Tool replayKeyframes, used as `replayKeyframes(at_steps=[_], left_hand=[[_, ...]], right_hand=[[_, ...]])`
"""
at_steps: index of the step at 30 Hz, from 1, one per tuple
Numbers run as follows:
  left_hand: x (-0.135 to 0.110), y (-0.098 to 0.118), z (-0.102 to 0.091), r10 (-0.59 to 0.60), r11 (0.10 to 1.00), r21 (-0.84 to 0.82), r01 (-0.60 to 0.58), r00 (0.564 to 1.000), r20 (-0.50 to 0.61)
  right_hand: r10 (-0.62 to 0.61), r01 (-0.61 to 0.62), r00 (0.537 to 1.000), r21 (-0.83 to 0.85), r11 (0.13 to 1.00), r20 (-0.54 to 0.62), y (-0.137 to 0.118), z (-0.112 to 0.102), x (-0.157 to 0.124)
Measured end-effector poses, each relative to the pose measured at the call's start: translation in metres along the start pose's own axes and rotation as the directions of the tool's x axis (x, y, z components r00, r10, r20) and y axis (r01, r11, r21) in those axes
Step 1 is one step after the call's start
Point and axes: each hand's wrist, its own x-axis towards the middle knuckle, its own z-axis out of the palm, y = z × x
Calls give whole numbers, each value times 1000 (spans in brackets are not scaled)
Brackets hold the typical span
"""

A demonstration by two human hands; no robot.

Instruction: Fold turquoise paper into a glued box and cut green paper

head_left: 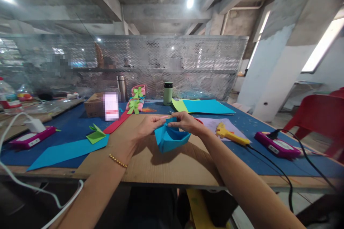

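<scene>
A folded blue paper piece (173, 141), shaped like an open box or basket, is held up over a brown cardboard sheet (199, 166). My left hand (149, 126) pinches its far left edge, a bit of pink showing at the fingertips. On the far rim, my right hand (185, 121) has its fingers closed on the same paper. Part of a red item shows behind my right hand, mostly hidden. To the left lie a green folded paper piece (96, 135) and a long blue paper strip (70, 150). A red strip (116, 123) runs under the cardboard's left side.
A yellow glue gun (232, 136) lies on pale purple paper at the right, its cord trailing over the table edge. Purple power strips (276, 145) sit on both sides. Farther back stand a green bottle (168, 94), a steel flask (122, 87), pink baskets with green bows (135, 105) and a phone (111, 106).
</scene>
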Motion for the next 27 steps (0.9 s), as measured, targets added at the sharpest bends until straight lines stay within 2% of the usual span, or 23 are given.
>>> replayKeyframes(at_steps=[5, 12, 16, 19, 22, 27], left_hand=[[0, 2, 0, 34, 999, 40, -31, 997, -66], [1, 2, -1, 133, 979, 170, -116, 987, -87], [2, 1, 1, 196, 957, 226, -183, 980, -33], [0, 5, 3, 233, 936, 270, -227, 972, 10], [-2, 7, 3, 214, 939, 274, -207, 977, 4], [-2, 6, 2, 100, 979, 179, -94, 995, -29]], right_hand=[[1, -1, 1000, -16, 1000, -12, -1, 1, 0], [-20, 16, 987, -28, 999, -161, -2, 1, 3], [-7, 5, 992, -22, 1000, -130, -3, 3, 3], [1, -8, 989, -49, 999, -148, -3, 6, 2], [1, -5, 990, -27, 1000, -141, -3, 9, 2], [-20, 22, 994, 19, 1000, -106, -2, 7, 3]])
